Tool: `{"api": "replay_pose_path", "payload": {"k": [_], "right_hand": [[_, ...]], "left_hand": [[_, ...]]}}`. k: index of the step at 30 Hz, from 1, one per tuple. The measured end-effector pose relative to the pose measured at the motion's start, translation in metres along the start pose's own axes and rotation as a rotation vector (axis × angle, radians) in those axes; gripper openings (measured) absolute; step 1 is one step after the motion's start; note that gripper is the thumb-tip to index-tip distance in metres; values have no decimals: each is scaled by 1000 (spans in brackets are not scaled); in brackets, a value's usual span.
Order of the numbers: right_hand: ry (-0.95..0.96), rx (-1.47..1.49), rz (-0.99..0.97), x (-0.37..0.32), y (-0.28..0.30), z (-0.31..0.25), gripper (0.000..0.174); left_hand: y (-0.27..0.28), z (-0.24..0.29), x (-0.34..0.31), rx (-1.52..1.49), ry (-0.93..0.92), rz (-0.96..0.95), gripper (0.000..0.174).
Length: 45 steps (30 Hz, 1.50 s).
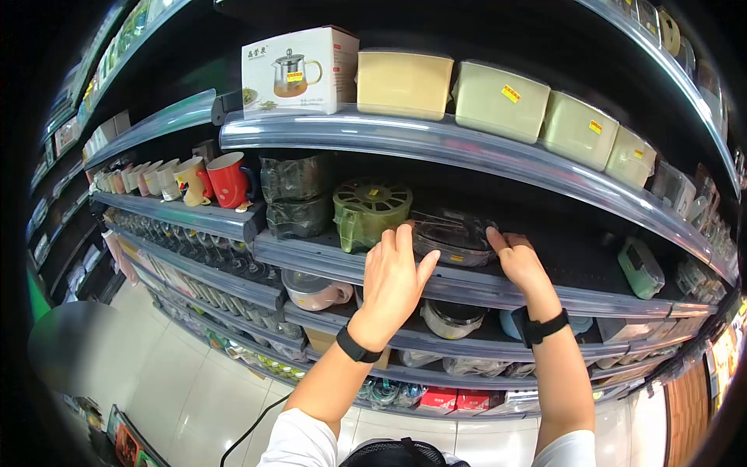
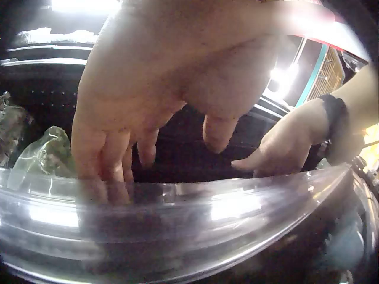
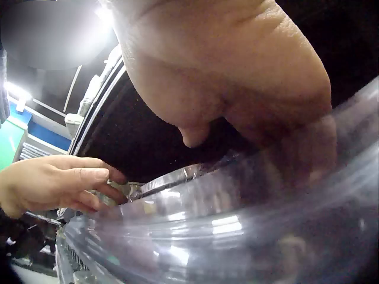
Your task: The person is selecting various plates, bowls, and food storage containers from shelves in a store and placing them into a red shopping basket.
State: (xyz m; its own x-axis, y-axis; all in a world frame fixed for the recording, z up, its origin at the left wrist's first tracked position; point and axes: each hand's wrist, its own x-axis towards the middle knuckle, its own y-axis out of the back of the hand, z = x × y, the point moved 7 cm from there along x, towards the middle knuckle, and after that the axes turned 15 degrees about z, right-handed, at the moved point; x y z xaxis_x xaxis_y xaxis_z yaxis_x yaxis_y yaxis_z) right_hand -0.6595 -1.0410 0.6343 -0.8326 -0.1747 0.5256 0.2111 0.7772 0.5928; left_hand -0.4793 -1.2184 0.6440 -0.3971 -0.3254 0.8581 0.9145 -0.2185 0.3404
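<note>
A round, low bowl with a dark lid (image 1: pixel 455 243), wrapped in clear plastic and bearing a yellow tag, sits on the middle shelf between both hands. My left hand (image 1: pixel 391 276) reaches to its left side, fingers extended and thumb spread apart. In the left wrist view, this hand's fingertips dip behind the clear shelf-edge strip (image 2: pixel 177 231). At the bowl's right side, my right hand (image 1: pixel 523 263) has its fingertips right at the rim. The strip partly hides its fingers in the right wrist view. Left of the bowl stands a green translucent jug (image 1: pixel 359 229).
Black plastic-wrapped containers (image 1: pixel 294 194) and mugs (image 1: pixel 227 179) stand farther left. A green box (image 1: pixel 641 268) lies on the right of the shelf. Overhead, a shelf edge (image 1: pixel 389 138) juts forward beneath a boxed teapot (image 1: pixel 299 74) and pale bins (image 1: pixel 498 101). Lidded pots (image 1: pixel 451 317) sit below.
</note>
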Motion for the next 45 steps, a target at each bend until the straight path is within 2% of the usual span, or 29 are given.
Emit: {"api": "replay_pose_path", "payload": {"k": [2,5,6,7,9,10,12,13,15,17,21,25,26,27,29,30,31,32,33,34,35,37,40,42,45], "right_hand": [[-52,-152,-12,2,-4,3,74],[-84,-109,-101,1,-4,-4,77],[-59,-104,-86,-2,-5,-10,69],[-31,-159,-40,-3,-4,-11,70],[-87,-94,50,-8,0,-12,59],[-104,-99,68,-7,1,-5,59],[-106,395,131,-6,6,-8,51],[-121,385,150,-8,7,-4,51],[-383,865,164,-18,18,-17,56],[-345,928,166,-18,25,-10,63],[-372,1049,230,-48,57,-11,60],[-386,1130,266,-111,107,13,59],[-431,1090,277,-133,118,23,60],[-475,1049,288,-155,128,34,60],[-489,999,334,-201,148,56,62],[-535,896,376,-228,162,69,63],[-580,801,417,-258,179,89,63],[-620,755,458,-286,191,103,62],[-662,709,498,-319,205,118,62],[-684,727,544,-355,224,140,61],[-694,730,585,-379,232,144,61],[-927,768,747,-468,272,171,62],[-1026,757,908,-573,320,195,58],[-1069,739,934,-648,348,221,57],[-1085,815,1153,-751,396,247,59]], "left_hand": [[-12,-1,0,-5,14,-18,58],[-28,1,1,-33,37,-49,63],[-31,2,1,-53,53,-65,65],[-33,5,0,-65,41,-72,65],[-36,9,-1,-70,66,-104,67],[-37,9,-1,-105,82,-103,66],[-33,17,1,-212,104,-87,64],[-30,20,-1,-261,109,-68,63],[-31,26,-1,-330,108,-13,60],[-33,32,-4,-317,50,32,58],[-26,46,-16,-633,167,74,50],[-29,64,-48,-1100,406,37,62],[-29,69,-56,-1113,486,-15,64],[-34,74,-66,-1120,460,-20,63],[-47,95,-100,-1138,500,-224,63],[-56,107,-122,-1061,441,-374,63],[-66,132,-149,-1194,549,-510,64],[-69,149,-167,-1183,533,-595,63],[-84,158,-207,-1222,608,-737,63],[-81,190,-238,-1298,701,-876,64],[-95,196,-272,-1287,678,-995,67],[-74,263,-325,-1340,655,-1191,66],[-76,325,-419,-1346,518,-1330,66],[-45,391,-446,-1310,529,-1479,65],[-15,479,-525,-1311,450,-1606,64]]}}
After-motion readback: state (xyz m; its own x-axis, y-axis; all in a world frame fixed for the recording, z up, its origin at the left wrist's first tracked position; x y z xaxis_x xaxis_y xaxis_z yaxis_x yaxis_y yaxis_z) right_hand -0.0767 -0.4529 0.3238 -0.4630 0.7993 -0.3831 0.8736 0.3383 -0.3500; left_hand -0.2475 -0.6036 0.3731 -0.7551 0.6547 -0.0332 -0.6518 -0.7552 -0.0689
